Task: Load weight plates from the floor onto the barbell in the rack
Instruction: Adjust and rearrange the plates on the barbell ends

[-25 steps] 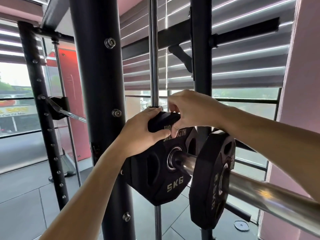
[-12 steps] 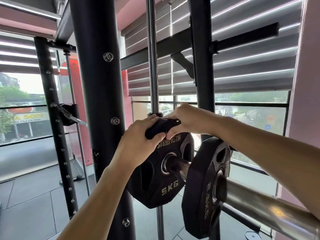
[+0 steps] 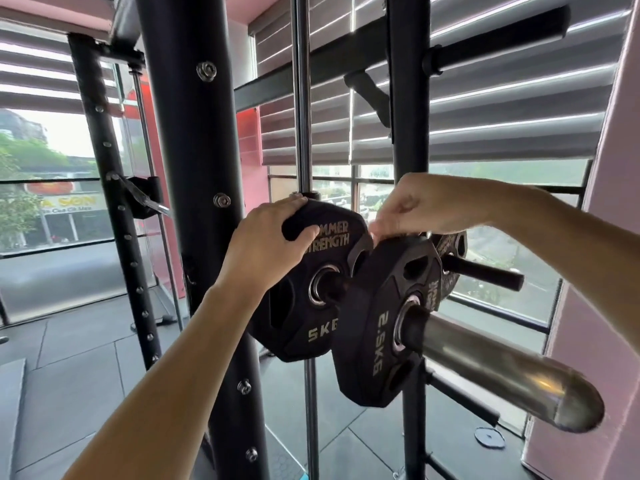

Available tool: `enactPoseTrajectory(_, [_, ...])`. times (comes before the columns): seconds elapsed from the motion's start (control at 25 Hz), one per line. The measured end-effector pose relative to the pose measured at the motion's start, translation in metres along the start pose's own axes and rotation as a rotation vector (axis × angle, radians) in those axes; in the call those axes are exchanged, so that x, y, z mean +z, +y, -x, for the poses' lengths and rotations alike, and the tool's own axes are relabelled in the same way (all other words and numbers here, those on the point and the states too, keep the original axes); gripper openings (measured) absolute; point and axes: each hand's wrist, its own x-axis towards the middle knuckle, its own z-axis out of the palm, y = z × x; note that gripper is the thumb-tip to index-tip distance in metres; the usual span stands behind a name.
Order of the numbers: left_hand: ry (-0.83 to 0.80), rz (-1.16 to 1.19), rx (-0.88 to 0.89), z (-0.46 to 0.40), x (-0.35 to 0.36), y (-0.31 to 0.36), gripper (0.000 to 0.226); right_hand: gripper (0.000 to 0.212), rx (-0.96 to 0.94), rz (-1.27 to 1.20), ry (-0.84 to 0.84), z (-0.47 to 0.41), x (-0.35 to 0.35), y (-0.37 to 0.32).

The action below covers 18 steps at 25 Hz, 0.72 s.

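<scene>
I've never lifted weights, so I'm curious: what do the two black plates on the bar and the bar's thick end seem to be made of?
5 kg plate and 2.5 kg plate: probably rubber or urethane coating, judging by the matte black, soft-edged surface with raised pale lettering; each hole has a shiny ring, likely steel. What lies under the coating is hidden. Barbell sleeve: bare metal, likely polished or chromed steel, given its bright mirror-like reflections.

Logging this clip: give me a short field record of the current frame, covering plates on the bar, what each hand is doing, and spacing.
inner plate: 5 kg plate, on the barbell sleeve
outer plate: 2.5 kg plate, on same sleeve, tilted
spacing: gap between the two plates
left hand: grips top of 5 kg plate
right hand: pinches top edge of 2.5 kg plate
background: another plate on a storage peg
</scene>
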Motion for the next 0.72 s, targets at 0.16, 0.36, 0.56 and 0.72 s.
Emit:
enactPoseTrajectory(0.16, [0.080,-0.040,0.014,0.007,0.002,0.002,0.050,0.044,0.014,-0.068,-0.113,0.024,-0.002,0.001])
enactPoseTrajectory(0.36, [0.166,0.086,-0.043,0.010,0.002,0.010,0.044,0.037,0.023,0.009,0.135,0.033,0.020,0.014])
enactPoseTrajectory(0.56, [0.159,0.226,-0.083,0.011,0.000,0.010,0.029,0.038,-0.020,0.055,0.204,0.021,0.027,0.017])
enactPoseTrajectory(0.72, [0.134,0.264,-0.077,0.013,-0.002,0.007,0.028,0.037,0.006,0.006,0.239,0.001,0.035,0.020])
